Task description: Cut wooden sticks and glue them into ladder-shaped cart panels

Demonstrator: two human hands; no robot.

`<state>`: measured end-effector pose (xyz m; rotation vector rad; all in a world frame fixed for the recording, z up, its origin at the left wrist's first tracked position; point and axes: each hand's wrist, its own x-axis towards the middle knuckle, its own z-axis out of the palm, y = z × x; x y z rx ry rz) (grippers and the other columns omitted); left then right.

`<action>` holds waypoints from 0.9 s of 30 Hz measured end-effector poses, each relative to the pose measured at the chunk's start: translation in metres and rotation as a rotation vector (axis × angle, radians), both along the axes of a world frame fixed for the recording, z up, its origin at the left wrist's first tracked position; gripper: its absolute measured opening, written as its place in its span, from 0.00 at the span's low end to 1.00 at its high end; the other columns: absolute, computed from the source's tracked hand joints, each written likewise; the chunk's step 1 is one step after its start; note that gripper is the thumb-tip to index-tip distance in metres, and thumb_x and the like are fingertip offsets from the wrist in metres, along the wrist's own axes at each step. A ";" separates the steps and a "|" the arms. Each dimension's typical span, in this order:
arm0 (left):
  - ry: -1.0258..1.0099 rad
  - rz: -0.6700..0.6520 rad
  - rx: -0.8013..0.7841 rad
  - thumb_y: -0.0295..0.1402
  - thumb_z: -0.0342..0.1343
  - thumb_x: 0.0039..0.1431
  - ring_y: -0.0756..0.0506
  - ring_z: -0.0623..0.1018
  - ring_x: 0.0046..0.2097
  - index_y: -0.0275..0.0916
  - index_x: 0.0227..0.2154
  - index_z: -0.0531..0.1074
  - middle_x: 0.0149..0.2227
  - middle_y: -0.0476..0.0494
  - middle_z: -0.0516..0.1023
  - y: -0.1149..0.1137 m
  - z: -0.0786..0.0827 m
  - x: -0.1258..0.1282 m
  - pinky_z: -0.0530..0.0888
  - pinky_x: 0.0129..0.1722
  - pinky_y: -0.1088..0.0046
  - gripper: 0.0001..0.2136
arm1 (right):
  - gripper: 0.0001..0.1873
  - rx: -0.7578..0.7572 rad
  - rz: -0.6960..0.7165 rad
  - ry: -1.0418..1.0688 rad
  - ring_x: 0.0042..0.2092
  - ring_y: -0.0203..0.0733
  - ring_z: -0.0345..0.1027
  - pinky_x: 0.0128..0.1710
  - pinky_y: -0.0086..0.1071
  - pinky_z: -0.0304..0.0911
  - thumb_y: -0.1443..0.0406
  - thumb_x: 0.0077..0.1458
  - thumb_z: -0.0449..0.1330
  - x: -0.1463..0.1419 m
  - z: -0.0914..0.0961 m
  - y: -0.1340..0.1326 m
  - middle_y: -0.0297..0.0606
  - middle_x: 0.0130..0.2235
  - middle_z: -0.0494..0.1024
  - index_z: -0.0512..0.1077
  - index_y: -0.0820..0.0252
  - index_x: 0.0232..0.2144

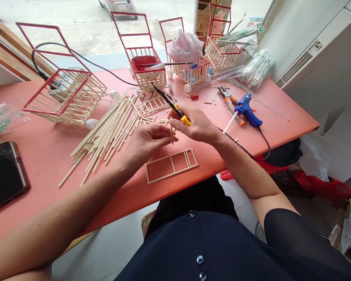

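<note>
My left hand (pixel 149 140) is closed, pinching a short wooden stick (pixel 172 134) upright between its fingertips. Close beside it, my right hand (pixel 194 124) grips a yellow-and-black utility knife (pixel 175 107), its dark narrow end pointing up and away to the left. The right thumb and fingertips come close to the top of the stick. On the table just below both hands lies a flat rectangular stick frame (pixel 158 179) with several crossbars. Behind the hands rests another slatted frame (pixel 153 105), with short cut pieces around it.
Loose wooden sticks (pixel 102 134) are heaped at the left. A blue glue gun (pixel 247 110) and pliers (pixel 229 103) lie right. Small stick carts (pixel 67 93) with red handles line the back. A phone (pixel 7 175) lies left on the pink table (pixel 49 156).
</note>
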<state>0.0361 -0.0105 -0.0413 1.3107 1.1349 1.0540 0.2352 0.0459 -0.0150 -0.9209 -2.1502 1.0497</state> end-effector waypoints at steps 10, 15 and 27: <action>0.158 0.001 -0.029 0.40 0.77 0.46 0.42 0.86 0.35 0.39 0.31 0.84 0.33 0.42 0.89 0.000 -0.007 0.004 0.78 0.33 0.72 0.13 | 0.04 0.217 0.124 -0.013 0.39 0.41 0.63 0.44 0.35 0.61 0.66 0.67 0.58 -0.002 -0.014 0.006 0.34 0.37 0.72 0.64 0.55 0.39; 0.142 -0.015 -0.112 0.34 0.75 0.45 0.54 0.67 0.19 0.38 0.33 0.85 0.28 0.46 0.86 -0.001 -0.005 0.004 0.59 0.18 0.77 0.11 | 0.04 0.238 0.142 -0.080 0.40 0.41 0.64 0.44 0.35 0.60 0.68 0.67 0.58 -0.001 -0.015 0.007 0.35 0.39 0.74 0.64 0.56 0.40; 0.179 -0.030 -0.092 0.37 0.75 0.47 0.53 0.65 0.17 0.37 0.30 0.84 0.18 0.52 0.75 -0.001 -0.002 0.002 0.56 0.18 0.76 0.10 | 0.06 0.192 0.130 -0.084 0.39 0.41 0.62 0.43 0.36 0.57 0.62 0.68 0.58 -0.001 -0.014 0.007 0.35 0.38 0.73 0.65 0.56 0.39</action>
